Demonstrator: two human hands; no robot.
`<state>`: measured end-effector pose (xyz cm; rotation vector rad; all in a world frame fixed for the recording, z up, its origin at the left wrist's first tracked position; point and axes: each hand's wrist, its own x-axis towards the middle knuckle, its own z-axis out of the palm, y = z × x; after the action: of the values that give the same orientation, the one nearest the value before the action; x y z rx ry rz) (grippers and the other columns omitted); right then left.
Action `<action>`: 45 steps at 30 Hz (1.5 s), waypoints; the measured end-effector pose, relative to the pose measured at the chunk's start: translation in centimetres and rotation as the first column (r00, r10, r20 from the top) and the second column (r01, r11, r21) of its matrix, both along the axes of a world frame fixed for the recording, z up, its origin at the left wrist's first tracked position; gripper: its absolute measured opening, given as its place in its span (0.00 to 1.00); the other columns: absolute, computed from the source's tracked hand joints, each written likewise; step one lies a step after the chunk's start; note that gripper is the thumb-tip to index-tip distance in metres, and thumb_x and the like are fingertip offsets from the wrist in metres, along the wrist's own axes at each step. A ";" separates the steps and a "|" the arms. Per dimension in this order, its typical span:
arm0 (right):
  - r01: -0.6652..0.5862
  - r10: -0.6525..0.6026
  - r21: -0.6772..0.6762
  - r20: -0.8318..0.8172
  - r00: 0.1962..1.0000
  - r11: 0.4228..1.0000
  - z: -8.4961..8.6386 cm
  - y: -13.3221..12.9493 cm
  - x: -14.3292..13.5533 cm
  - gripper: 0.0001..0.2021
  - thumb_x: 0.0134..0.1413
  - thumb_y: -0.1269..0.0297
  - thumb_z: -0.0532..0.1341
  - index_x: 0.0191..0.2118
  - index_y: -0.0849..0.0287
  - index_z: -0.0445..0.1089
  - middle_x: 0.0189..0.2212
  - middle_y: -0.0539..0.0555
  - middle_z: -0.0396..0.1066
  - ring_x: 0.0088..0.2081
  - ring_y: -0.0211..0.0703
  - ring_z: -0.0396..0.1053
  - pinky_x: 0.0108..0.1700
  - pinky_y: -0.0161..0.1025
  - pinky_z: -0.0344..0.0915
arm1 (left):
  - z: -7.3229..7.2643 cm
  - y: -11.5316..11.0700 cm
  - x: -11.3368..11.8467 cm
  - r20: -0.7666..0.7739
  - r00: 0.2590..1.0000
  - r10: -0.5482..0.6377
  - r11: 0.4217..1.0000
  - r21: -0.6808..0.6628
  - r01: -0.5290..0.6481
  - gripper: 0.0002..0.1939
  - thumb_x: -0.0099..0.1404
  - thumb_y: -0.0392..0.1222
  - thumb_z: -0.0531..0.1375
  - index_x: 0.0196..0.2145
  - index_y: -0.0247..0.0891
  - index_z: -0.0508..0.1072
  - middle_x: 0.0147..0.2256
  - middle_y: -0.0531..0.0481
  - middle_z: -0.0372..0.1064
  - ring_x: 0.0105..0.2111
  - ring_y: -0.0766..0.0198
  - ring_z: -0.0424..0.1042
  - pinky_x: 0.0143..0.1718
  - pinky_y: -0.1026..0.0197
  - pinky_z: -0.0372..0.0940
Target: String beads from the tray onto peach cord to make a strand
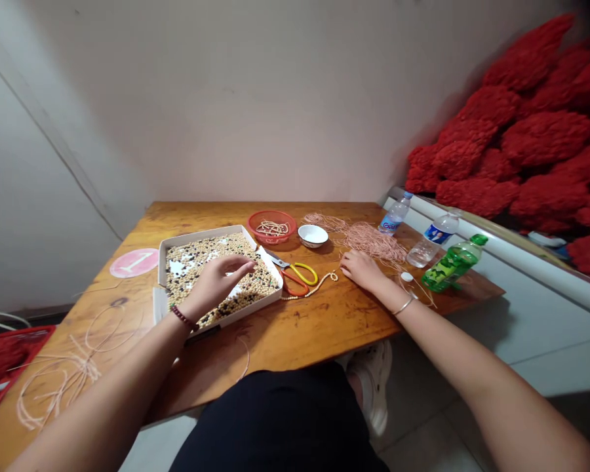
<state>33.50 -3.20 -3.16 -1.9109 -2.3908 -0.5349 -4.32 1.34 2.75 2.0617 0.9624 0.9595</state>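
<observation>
Over a white tray (226, 319) filled with small cream and dark beads (187, 252), my left hand (216, 282) has its thumb and index fingertips brought together. Whatever is between them is too small to make out. My right hand (361, 267) rests on the wooden table, fingers closed at the end of a string of cream beads (319, 286). That string curls at my right fingertips and runs left to the tray's edge. Between the tray and my right hand lie scissors (297, 274) with orange and yellow handles.
A red basket (279, 237) holding strung pieces and a white bowl (313, 236) stand behind the scissors. Pink cords (371, 240) lie heaped near several bottles, including a green bottle (450, 263). Loose cords (61, 387) and a pink disc (134, 263) lie left.
</observation>
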 end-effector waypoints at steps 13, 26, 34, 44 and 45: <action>0.189 -0.160 0.374 -0.107 0.981 0.908 7.6 -2.4 3.0 0.06 0.54 0.67 0.55 0.33 0.60 0.68 0.33 0.58 0.70 0.39 0.50 0.64 0.43 0.43 0.55 | -1.2 0.7 -0.1 -0.055 0.998 -0.041 0.999 0.004 0.042 0.17 0.57 0.56 0.60 0.33 0.41 0.78 0.33 0.47 0.76 0.32 0.60 0.73 0.35 0.63 0.65; 0.397 -0.048 0.506 -0.571 0.820 0.766 12.0 -5.1 3.7 0.10 0.55 0.57 0.56 0.36 0.58 0.67 0.25 0.54 0.72 0.26 0.42 0.68 0.29 0.38 0.61 | -0.9 0.2 -0.1 -0.071 0.989 -0.132 0.991 -0.028 0.130 0.16 0.57 0.56 0.60 0.33 0.42 0.79 0.34 0.47 0.76 0.32 0.59 0.72 0.33 0.64 0.65; 0.430 0.221 0.464 -0.836 0.503 0.775 9.6 -4.8 3.6 0.10 0.57 0.55 0.54 0.36 0.57 0.61 0.35 0.59 0.74 0.16 0.34 0.61 0.18 0.35 0.59 | 0.0 -0.1 -0.4 -0.248 0.951 -0.184 0.977 0.057 0.204 0.14 0.60 0.53 0.58 0.33 0.44 0.79 0.32 0.48 0.76 0.30 0.60 0.73 0.30 0.64 0.63; 0.464 -0.036 0.232 -0.866 0.498 0.855 3.4 -3.2 6.6 0.11 0.49 0.56 0.59 0.33 0.59 0.65 0.28 0.55 0.73 0.22 0.39 0.68 0.22 0.34 0.62 | -0.8 0.2 -1.0 -0.595 0.799 -0.085 0.965 0.150 0.214 0.10 0.59 0.49 0.58 0.32 0.48 0.79 0.30 0.49 0.76 0.29 0.57 0.73 0.31 0.63 0.61; 0.466 -0.034 0.195 -0.898 0.439 0.863 3.2 -2.8 6.8 0.11 0.49 0.56 0.59 0.33 0.59 0.64 0.27 0.55 0.73 0.21 0.39 0.67 0.21 0.34 0.61 | -0.8 0.2 -1.0 -0.608 0.787 -0.100 0.967 0.127 0.221 0.10 0.59 0.48 0.57 0.32 0.48 0.79 0.30 0.48 0.76 0.29 0.57 0.73 0.31 0.63 0.61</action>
<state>40.26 -6.04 0.04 -1.6996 -1.1873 0.0100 -5.33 1.53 1.92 2.6427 0.9975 0.2989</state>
